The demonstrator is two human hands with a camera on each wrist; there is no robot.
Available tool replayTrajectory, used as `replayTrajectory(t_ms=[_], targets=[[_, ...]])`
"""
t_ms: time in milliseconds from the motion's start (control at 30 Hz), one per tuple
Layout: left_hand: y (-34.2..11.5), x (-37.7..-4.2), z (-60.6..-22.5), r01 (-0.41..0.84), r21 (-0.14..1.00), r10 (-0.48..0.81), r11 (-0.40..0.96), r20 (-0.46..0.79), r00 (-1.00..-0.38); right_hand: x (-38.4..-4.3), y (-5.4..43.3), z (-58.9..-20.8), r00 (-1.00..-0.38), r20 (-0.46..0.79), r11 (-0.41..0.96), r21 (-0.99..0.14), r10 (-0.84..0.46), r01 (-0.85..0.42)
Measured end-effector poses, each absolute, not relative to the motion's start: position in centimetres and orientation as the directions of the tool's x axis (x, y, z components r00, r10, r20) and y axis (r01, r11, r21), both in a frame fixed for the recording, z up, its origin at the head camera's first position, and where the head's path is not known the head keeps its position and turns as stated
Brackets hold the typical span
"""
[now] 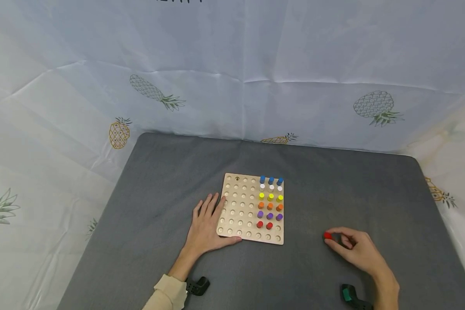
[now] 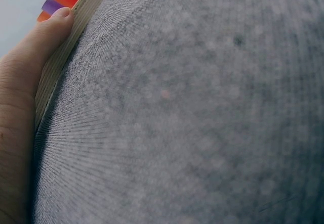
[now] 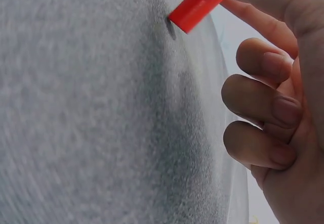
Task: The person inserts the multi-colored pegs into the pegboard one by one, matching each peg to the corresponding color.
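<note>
A wooden pegboard [image 1: 244, 221] lies on the grey cloth. Its right side carries pegs in colour rows: blue, white, yellow, orange, purple, and two red pegs [image 1: 269, 225] in the red row. My left hand [image 1: 204, 230] rests against the board's left and near edges, fingers straight and thumb along the front side. In the left wrist view the thumb [image 2: 45, 37] touches the board's edge. My right hand [image 1: 356, 247], to the right of the board, pinches a red peg [image 3: 195, 9] between thumb and index finger. The other fingers are curled, and the peg is tilted just over the cloth.
Grey cloth covers the table [image 1: 170, 168]. A pale curtain [image 1: 217, 107] printed with pineapples hangs behind it and at both sides. Dark wrist devices show beside the left [image 1: 198, 286] and right [image 1: 354, 297] wrists. Many holes on the board's left side hold no pegs.
</note>
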State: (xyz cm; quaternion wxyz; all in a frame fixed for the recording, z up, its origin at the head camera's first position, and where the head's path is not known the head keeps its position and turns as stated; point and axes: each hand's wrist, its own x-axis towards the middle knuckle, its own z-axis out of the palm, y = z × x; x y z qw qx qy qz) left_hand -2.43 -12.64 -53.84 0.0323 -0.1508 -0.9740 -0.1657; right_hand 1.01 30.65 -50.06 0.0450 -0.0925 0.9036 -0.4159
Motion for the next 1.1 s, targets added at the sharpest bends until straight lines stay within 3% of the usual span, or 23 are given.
replayTrajectory(t_ms=[467, 1100], targets=[[-12.7, -2.4, -53.8, 0.299, 0.307, 0.281, 0.903, 0.103, -0.954, 0.5, 28.8, -49.9, -0.973, 0.101, 0.572, -0.795, -0.207, -0.204], [-12.6, -2.4, -53.8, 0.306, 0.308, 0.282, 0.901, 0.12, -0.952, -0.9, 25.1, -49.4, -0.965, 0.099, 0.51, -0.833, -0.243, -0.213]])
